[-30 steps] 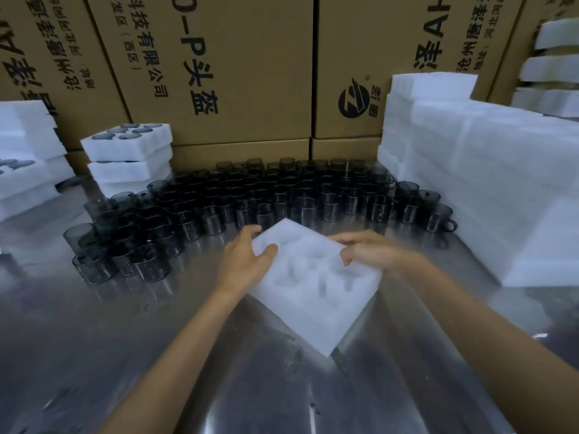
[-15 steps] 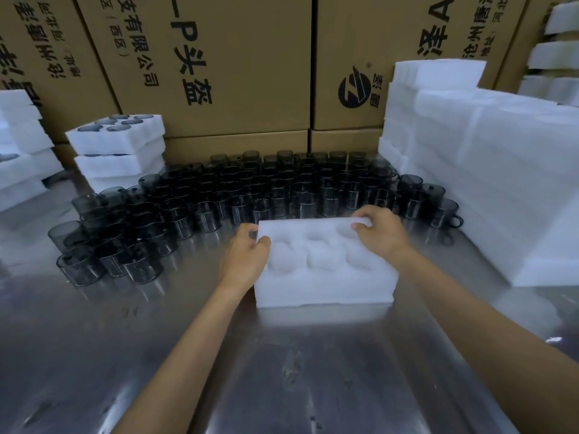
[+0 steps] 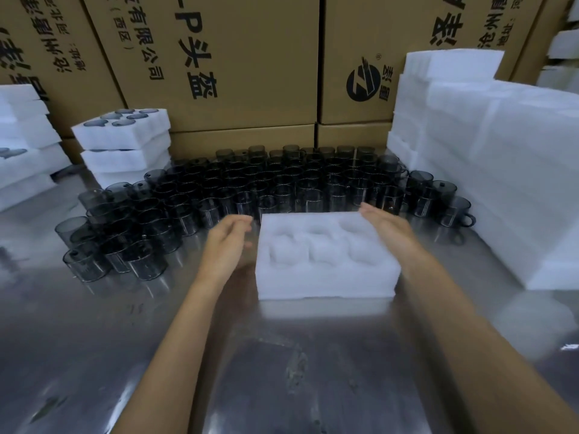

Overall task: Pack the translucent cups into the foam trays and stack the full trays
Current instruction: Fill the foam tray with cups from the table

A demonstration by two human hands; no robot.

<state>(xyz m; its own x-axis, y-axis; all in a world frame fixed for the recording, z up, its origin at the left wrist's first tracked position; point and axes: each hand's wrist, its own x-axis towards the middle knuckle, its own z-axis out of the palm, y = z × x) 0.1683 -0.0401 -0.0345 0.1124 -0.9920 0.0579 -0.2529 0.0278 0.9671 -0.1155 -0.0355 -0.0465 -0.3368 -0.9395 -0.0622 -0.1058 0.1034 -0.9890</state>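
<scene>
An empty tray (image 3: 326, 255) lies at frame centre on the bench (image 3: 282, 355); all pockets are unfilled. Left hand (image 3: 227, 245) and right hand (image 3: 387, 228) flank it, each grip released. Loose cups (image 3: 282, 186) crowd behind; filled trays (image 3: 122, 133) stack upper left. Most packing remains.

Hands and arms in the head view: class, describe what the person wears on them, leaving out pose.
Nothing is worn. The left hand and right hand have no gloves, and no rings, watch or bands show. Both forearms are bare with no sleeve reaching into view.
</scene>
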